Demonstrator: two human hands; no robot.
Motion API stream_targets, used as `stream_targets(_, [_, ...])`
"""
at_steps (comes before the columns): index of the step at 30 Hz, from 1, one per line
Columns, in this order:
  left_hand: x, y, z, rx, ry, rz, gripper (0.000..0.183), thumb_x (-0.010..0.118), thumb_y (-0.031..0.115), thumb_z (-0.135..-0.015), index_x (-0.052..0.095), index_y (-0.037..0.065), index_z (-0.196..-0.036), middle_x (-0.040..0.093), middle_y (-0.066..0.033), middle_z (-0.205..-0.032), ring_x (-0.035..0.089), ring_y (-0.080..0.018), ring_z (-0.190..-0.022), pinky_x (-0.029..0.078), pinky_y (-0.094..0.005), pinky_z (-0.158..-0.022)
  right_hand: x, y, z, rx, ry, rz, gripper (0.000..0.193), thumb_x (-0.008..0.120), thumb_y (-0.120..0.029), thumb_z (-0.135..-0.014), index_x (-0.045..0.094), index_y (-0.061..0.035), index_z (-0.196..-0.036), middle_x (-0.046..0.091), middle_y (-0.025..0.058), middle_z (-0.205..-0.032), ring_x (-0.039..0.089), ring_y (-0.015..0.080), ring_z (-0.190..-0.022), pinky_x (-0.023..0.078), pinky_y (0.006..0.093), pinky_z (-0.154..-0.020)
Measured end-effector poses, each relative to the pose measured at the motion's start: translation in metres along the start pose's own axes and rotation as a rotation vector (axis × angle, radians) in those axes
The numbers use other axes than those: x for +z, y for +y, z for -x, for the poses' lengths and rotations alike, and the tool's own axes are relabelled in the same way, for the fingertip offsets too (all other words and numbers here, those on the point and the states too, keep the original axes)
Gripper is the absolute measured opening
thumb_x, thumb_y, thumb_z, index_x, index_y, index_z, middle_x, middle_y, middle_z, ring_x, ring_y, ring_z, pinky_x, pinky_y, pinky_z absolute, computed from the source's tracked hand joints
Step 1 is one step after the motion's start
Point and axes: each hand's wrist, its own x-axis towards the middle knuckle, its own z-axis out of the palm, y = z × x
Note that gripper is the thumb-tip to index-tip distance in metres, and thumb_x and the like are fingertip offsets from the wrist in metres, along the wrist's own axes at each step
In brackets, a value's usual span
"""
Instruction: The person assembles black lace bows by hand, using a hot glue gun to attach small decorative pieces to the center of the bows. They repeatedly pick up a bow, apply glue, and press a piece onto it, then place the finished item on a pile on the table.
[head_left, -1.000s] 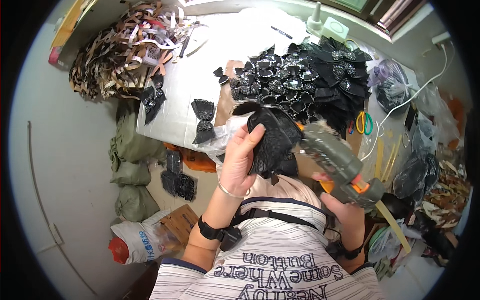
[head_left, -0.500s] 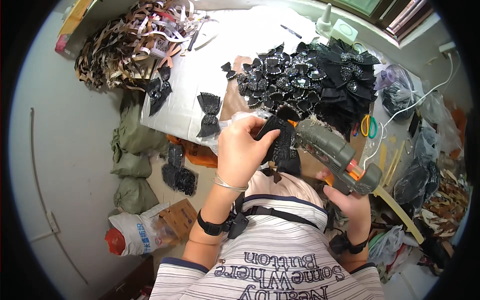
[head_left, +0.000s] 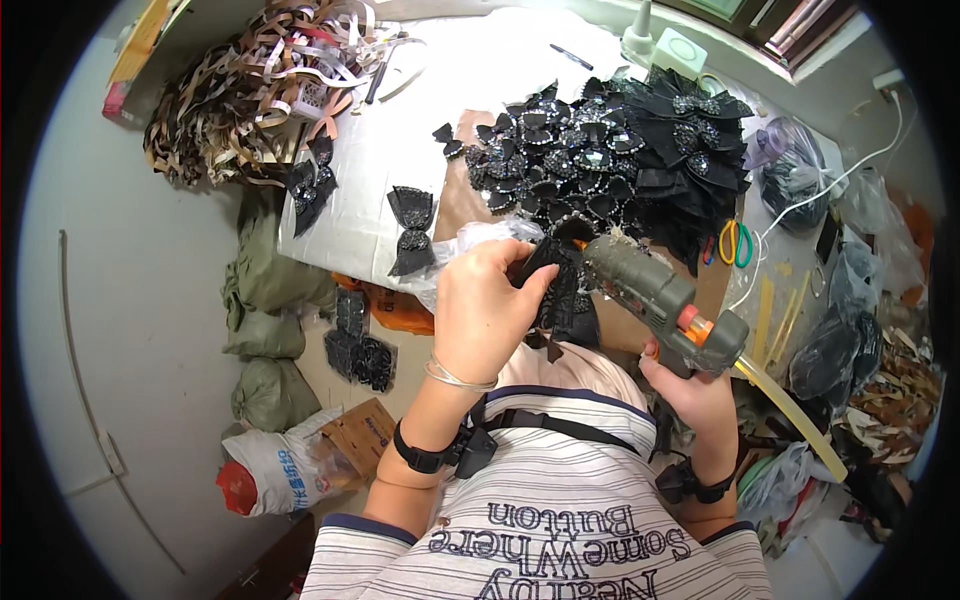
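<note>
My left hand (head_left: 488,300) pinches a black fabric bow (head_left: 574,312) between thumb and fingers, above my lap at the table's near edge. In my right hand (head_left: 692,396) is a dark green glue gun (head_left: 638,282), gripped by its handle. Its orange nozzle points left and lies right by the bow's upper part; whether it touches cannot be made out. A long yellowish glue stick (head_left: 798,422) pokes out of the gun's back end. Behind my hands lies a heap of black bows with shiny stones (head_left: 560,150).
The white-covered table (head_left: 350,215) bears a single black bow (head_left: 411,230), a pile of brown and white strips (head_left: 230,100), scissors (head_left: 736,243) and a pen (head_left: 571,56). A white cord (head_left: 835,190) runs along the right. Green sacks (head_left: 272,265) stand left of the table.
The glue gun has shifted slightly left and up, its nozzle still by the bow. My left hand keeps its pinch on the bow, almost unmoved.
</note>
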Motion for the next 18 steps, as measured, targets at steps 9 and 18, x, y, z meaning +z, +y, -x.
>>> stream_targets(9, [-0.004,-0.020,-0.013,0.330,0.073,-0.371,0.025,0.077,0.010,-0.069,0.070,0.006,-0.093,0.059,-0.0091,-0.073,0.061,-0.0265,-0.073,0.047,-0.0364,-0.065,-0.058,0.101,-0.013,0.191,0.041,-0.588,0.045,0.060,-0.001,-0.070,0.052,0.0055,-0.114,0.064,0.0213,-0.104,0.065,0.0296,-0.093,0.054,0.0376,-0.084])
stream_targets(18, [-0.009,-0.019,-0.009,0.790,0.088,-0.273,0.019,0.073,0.000,-0.067,0.060,0.006,-0.079,0.066,-0.0026,-0.080,0.062,-0.0209,-0.076,0.051,-0.0372,-0.084,-0.132,0.354,-0.086,0.543,0.423,-0.578,0.050,0.072,-0.022,-0.077,0.054,0.0059,-0.114,0.063,0.0188,-0.107,0.064,0.0302,-0.094,0.053,0.0366,-0.083])
